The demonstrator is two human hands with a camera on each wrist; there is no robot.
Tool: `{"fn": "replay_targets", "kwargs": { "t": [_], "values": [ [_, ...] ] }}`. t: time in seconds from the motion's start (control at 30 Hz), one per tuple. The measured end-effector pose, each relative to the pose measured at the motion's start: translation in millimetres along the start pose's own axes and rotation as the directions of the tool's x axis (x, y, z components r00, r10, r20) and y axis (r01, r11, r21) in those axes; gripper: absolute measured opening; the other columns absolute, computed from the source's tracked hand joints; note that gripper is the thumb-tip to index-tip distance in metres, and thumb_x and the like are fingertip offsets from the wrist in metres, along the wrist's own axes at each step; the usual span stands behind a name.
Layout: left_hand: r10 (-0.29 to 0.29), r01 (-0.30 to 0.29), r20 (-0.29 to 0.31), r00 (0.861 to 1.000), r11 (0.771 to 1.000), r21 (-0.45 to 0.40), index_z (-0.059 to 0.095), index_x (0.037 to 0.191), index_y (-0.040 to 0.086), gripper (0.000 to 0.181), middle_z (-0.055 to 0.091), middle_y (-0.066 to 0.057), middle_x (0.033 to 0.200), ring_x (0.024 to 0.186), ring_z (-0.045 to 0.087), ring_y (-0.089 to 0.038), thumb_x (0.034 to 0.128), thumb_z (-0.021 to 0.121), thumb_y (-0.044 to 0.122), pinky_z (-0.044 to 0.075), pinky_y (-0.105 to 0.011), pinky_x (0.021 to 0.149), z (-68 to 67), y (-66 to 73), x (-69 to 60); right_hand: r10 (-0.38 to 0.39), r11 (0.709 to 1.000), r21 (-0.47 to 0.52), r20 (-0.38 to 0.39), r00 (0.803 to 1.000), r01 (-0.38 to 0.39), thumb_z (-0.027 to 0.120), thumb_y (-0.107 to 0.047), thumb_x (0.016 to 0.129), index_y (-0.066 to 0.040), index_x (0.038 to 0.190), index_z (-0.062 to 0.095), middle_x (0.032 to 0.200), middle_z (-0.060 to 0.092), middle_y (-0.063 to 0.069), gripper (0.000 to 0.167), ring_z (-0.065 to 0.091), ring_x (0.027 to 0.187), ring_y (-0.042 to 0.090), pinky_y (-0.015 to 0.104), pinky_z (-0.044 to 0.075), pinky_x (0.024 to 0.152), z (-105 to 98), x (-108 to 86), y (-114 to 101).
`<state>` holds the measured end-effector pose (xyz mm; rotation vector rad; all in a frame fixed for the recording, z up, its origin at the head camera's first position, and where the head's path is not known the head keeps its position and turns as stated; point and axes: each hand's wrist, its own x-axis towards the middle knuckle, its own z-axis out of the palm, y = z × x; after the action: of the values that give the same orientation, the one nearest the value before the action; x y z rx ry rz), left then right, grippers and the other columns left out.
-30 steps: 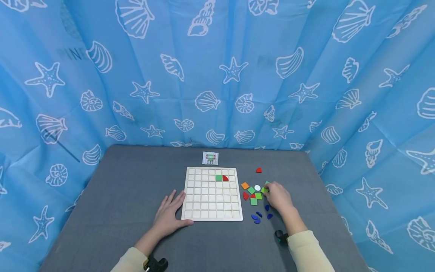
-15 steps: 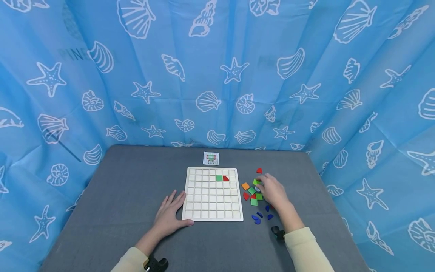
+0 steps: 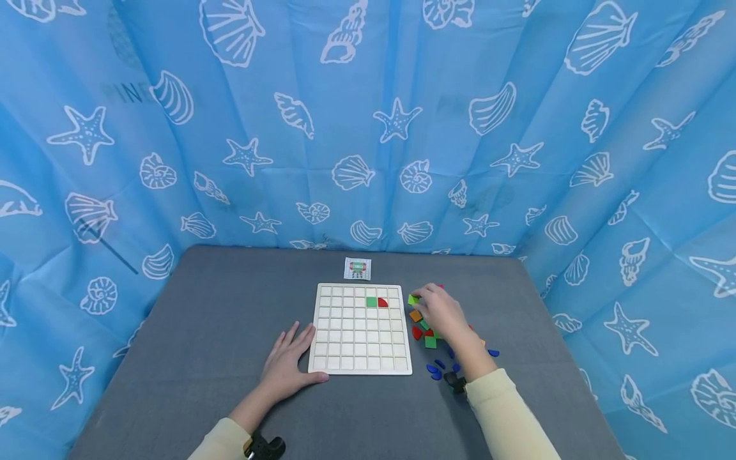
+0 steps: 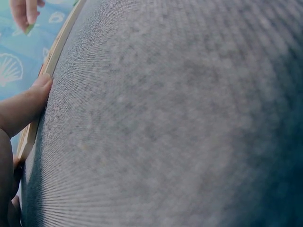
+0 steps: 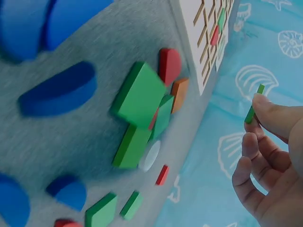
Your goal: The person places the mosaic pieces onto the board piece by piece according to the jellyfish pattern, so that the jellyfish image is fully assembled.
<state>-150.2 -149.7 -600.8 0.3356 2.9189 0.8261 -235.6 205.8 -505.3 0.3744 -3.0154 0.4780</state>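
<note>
A pale gridded board (image 3: 359,332) lies on the grey table, with a green square (image 3: 371,301) and a red quarter-circle (image 3: 383,302) side by side in its upper cells. My left hand (image 3: 285,361) rests at the board's lower left corner, fingers stretched along the left side and thumb touching the near edge (image 4: 35,132). Between thumb and fingertips, my right hand (image 3: 441,310) pinches a lime-green tile (image 5: 254,105), held raised just right of the board's upper right side. Under that hand lie loose pieces, partly hidden: an orange square (image 3: 416,315), a red piece (image 3: 416,332) and a green square (image 3: 430,342).
A small picture card (image 3: 358,268) lies beyond the board's far edge. Several blue half-round pieces (image 5: 59,90) lie nearer the person, right of the board. A white disc (image 5: 150,156) sits among the green pieces. A blue shell-patterned curtain (image 3: 368,128) surrounds the table.
My right hand has picked the lime-green tile from the right side of the pile and carried it left toward the board. The left hand stays in place.
</note>
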Motion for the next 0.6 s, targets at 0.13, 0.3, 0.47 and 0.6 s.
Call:
{"fn": "replay_targets", "kwargs": {
  "t": [0.13, 0.3, 0.47, 0.6],
  "values": [
    [0.002, -0.002, -0.010, 1.000, 1.000, -0.009, 0.032, 0.160, 0.019, 0.116, 0.031, -0.001, 0.165, 0.157, 0.012, -0.030, 0.0695, 0.070, 0.080, 0.012, -0.056, 0.125, 0.4, 0.6, -0.2, -0.025, 1.000, -0.001, 0.002, 1.000, 0.025, 0.076, -0.020, 0.092, -0.012, 0.119, 0.073, 0.114, 0.067, 0.006, 0.028, 0.065, 0.101, 0.024, 0.045, 0.059, 0.078, 4.2, 5.9, -6.8],
    [0.020, -0.021, -0.040, 0.999, 1.000, -0.006, 0.035, 0.159, 0.018, 0.114, 0.034, -0.001, 0.164, 0.157, 0.016, -0.031, 0.0695, 0.071, 0.079, 0.014, -0.056, 0.125, 2.0, -0.8, -0.9, -0.058, 0.998, 0.004, 0.002, 0.998, 0.058, 0.077, -0.019, 0.091, -0.014, 0.120, 0.073, 0.114, 0.067, 0.005, 0.029, 0.065, 0.104, 0.023, 0.045, 0.059, 0.078, 10.4, 13.3, -16.6],
    [0.028, -0.029, -0.052, 0.998, 1.000, -0.009, 0.035, 0.159, 0.018, 0.114, 0.034, -0.001, 0.164, 0.156, 0.017, -0.031, 0.0694, 0.071, 0.079, 0.014, -0.056, 0.124, 3.2, -1.9, -1.2, -0.065, 0.998, 0.008, 0.034, 0.997, 0.065, 0.075, -0.018, 0.093, -0.014, 0.121, 0.073, 0.115, 0.067, 0.005, 0.029, 0.065, 0.107, 0.023, 0.044, 0.059, 0.085, 15.3, 20.4, -26.9],
    [0.029, -0.030, -0.041, 0.999, 1.000, -0.008, 0.033, 0.159, 0.018, 0.115, 0.033, -0.001, 0.164, 0.157, 0.016, -0.031, 0.0699, 0.070, 0.079, 0.014, -0.056, 0.125, 3.1, -2.5, -0.9, -0.058, 0.998, 0.004, 0.061, 0.996, 0.058, 0.075, -0.020, 0.093, -0.015, 0.122, 0.073, 0.116, 0.068, 0.004, 0.029, 0.065, 0.109, 0.023, 0.045, 0.058, 0.089, 19.1, 25.7, -34.8]
  ]
}}
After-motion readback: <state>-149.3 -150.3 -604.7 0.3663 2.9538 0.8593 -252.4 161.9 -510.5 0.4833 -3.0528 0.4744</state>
